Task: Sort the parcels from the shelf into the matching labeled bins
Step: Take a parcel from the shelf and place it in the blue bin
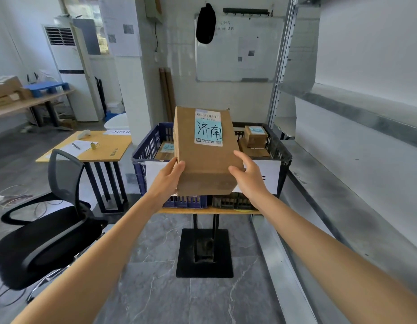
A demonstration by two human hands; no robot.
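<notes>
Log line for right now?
parcel: held before bins | left hand: grips | right hand: grips | blue bin, black bin: not empty

Handwritten "济南" on the pale blue label (208, 132) of the cardboard parcel (202, 169), beneath a barcode (208, 115)
</notes>
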